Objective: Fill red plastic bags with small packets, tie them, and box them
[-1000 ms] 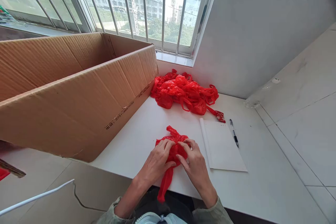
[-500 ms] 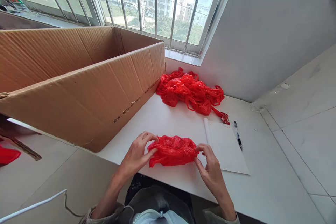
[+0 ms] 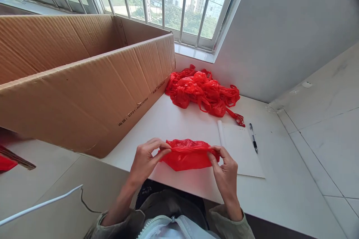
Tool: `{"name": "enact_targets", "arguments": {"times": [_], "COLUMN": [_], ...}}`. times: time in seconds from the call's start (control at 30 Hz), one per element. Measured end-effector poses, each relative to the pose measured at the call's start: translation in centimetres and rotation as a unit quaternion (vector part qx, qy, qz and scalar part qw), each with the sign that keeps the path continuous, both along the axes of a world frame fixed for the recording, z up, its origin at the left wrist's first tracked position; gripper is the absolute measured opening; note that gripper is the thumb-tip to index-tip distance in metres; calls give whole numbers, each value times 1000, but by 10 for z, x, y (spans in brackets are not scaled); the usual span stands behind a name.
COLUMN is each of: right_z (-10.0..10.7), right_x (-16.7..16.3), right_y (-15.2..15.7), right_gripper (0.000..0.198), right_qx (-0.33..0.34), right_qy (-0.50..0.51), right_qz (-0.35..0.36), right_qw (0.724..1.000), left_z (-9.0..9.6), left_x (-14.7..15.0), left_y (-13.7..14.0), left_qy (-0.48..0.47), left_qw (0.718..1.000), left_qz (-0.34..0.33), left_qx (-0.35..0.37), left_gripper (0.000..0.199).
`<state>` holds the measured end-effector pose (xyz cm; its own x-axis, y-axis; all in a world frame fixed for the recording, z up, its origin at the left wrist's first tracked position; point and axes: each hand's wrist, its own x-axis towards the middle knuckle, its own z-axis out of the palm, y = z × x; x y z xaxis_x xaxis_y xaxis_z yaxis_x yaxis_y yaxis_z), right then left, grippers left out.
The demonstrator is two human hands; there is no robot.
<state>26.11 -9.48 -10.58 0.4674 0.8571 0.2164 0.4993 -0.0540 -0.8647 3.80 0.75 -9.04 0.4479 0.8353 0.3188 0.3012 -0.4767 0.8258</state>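
A red plastic bag [image 3: 189,158] is stretched sideways between my two hands, just above the front of the white table [image 3: 269,198]. My left hand [image 3: 146,157] pinches its left end between thumb and fingers. At the opposite end, my right hand [image 3: 224,166] grips the bag the same way. The bag's upper edge is pulled fairly straight, with crumpled film behind it and a smoother flap hanging below. Farther back lies a heap of crumpled red plastic bags [image 3: 200,89], some with handle loops showing.
A large open cardboard box [image 3: 134,71] stands at the left, close to my left hand. White paper [image 3: 244,149] with a rolled edge and a pen [image 3: 253,138] lie on the right. A barred window [image 3: 168,3] is behind; a white cable [image 3: 42,204] shows at lower left.
The bag was bunched up on the table; now its edge is drawn taut and a flap hangs down. Both hands have closed more firmly on its ends. The view has tilted slightly downward.
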Motion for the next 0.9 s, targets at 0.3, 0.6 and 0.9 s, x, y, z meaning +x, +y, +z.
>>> {"name": "enact_targets", "arguments": {"times": [0.3, 0.6, 0.9], "right_z": [2, 17, 21], "right_x": [2, -7, 45], "right_y": [-7, -29, -10], "right_gripper": [23, 11, 26], "right_qx": [107, 32, 97], "right_qy": [280, 79, 283], "right_qz": [-72, 48, -112], "right_qw": [951, 995, 948], "left_z": [3, 44, 72], "left_x": [-12, 24, -9], "left_y": [-10, -32, 20], "left_qy": [-234, 33, -179], "left_qw": [959, 984, 956], "left_qz": [30, 141, 177], "left_qx": [-159, 104, -154], "left_gripper": [22, 39, 18]}}
